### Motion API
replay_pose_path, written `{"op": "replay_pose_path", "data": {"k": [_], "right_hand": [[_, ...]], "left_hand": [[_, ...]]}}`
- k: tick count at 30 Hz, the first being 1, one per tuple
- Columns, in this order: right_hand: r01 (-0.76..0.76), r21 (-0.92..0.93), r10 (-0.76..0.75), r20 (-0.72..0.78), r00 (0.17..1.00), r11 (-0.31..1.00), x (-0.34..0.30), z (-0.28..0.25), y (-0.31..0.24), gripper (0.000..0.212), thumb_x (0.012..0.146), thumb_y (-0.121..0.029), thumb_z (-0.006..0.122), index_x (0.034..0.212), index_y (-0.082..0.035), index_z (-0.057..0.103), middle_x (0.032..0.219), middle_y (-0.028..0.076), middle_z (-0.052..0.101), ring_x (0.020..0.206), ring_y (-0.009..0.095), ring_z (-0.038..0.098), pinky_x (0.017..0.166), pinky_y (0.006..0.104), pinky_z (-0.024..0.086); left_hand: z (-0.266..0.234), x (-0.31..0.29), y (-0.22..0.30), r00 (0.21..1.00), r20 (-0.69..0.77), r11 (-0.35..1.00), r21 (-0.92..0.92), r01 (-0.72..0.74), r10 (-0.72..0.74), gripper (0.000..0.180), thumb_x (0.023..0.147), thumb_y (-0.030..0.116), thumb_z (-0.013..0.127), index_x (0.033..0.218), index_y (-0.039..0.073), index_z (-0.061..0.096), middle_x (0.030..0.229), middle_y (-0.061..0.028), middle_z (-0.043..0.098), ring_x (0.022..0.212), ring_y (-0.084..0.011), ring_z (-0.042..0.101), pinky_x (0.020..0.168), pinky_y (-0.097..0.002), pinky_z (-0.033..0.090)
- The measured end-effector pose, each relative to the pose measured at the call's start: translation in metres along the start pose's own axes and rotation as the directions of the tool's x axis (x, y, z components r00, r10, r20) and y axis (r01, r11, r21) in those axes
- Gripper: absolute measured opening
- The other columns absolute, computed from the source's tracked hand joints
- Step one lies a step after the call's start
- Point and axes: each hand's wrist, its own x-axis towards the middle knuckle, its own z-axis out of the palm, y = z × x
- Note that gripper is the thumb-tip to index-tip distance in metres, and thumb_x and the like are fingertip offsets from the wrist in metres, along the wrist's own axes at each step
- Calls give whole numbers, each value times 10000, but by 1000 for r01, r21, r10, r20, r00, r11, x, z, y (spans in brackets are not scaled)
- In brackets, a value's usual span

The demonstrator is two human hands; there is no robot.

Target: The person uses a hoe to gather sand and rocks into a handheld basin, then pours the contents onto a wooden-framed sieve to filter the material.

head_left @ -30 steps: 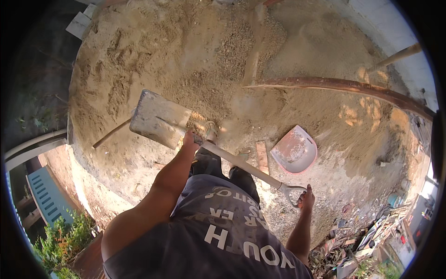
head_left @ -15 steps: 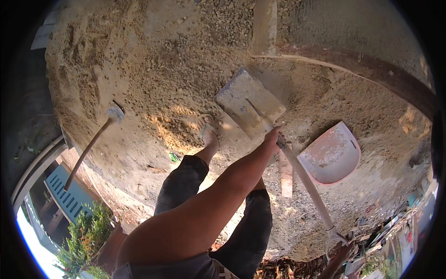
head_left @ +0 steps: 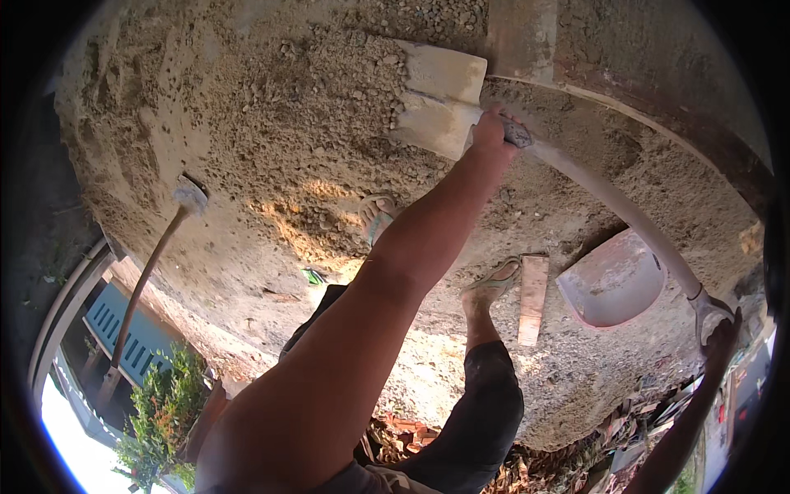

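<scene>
A square-bladed shovel [head_left: 609, 193] lies across the upper right, its wooden shaft running down to a D-shaped handle. My left hand [head_left: 492, 132] is wrapped round the shaft's lower end, just behind the blade. At the far right my right hand [head_left: 722, 333] grips the D-handle; its fingers are partly hidden. The left edge of the dusty metal blade meets a heap of gravelly sand [head_left: 346, 107], and some pale sand coats its face. My left arm covers part of my legs and one foot.
A pinkish scoop-shaped container [head_left: 615, 280] lies beneath the shaft, beside a wooden board [head_left: 533, 300]. A long-handled hoe [head_left: 160, 255] leans at left near a green plant [head_left: 156, 412]. A curved wooden edge [head_left: 658, 123] borders the upper right. Debris [head_left: 617, 436] lines the lower right.
Both hands have moved the shovel up and to the right in view. Its blade has swung leftward against the sand heap. My right foot has come into sight beside the board.
</scene>
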Motion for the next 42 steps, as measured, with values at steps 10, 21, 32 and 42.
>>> {"op": "replay_pose_path", "data": {"k": [10, 21, 32, 42], "right_hand": [[-215, 55, 201, 192, 961, 975, -10, 111, 3, 468, 904, -531, 536, 622, -189, 386, 471, -68, 282, 345, 71, 272, 338, 262, 266], [-453, 316, 330, 373, 867, 834, -165, 177, 194, 397, 933, -403, 533, 690, -106, 431, 464, -8, 362, 321, 122, 349, 293, 297, 293], [-783, 193, 644, 472, 603, 591, -361, -114, 197, 504, 920, -520, 513, 685, -84, 417, 463, 40, 350, 343, 192, 350, 312, 355, 318], [-776, 425, 261, 772, 579, 467, -468, -120, 171, 630, 947, -609, 407, 1219, -65, 572, 630, 29, 485, 532, 141, 504, 509, 284, 457]], "left_hand": [[-35, 26, 127, 976, 18, 956, 197, -216, 217, 234, 976, 249, 494, 817, 83, 453, 681, -59, 490, 675, -242, 551, 766, -467, 478], [-123, -94, 220, 911, 6, 844, 373, -385, 413, 132, 911, 173, 591, 856, 118, 484, 743, -22, 484, 662, -185, 504, 637, -361, 476], [-126, -337, 163, 856, -301, 673, 736, -71, 419, 212, 883, 244, 607, 984, 101, 487, 841, -83, 485, 743, -263, 538, 591, -479, 464], [302, -577, -70, 675, 665, -29, 719, -694, 319, 346, 711, 81, 704, 1017, -14, 574, 857, -115, 600, 746, -244, 609, 608, -387, 480]]}}
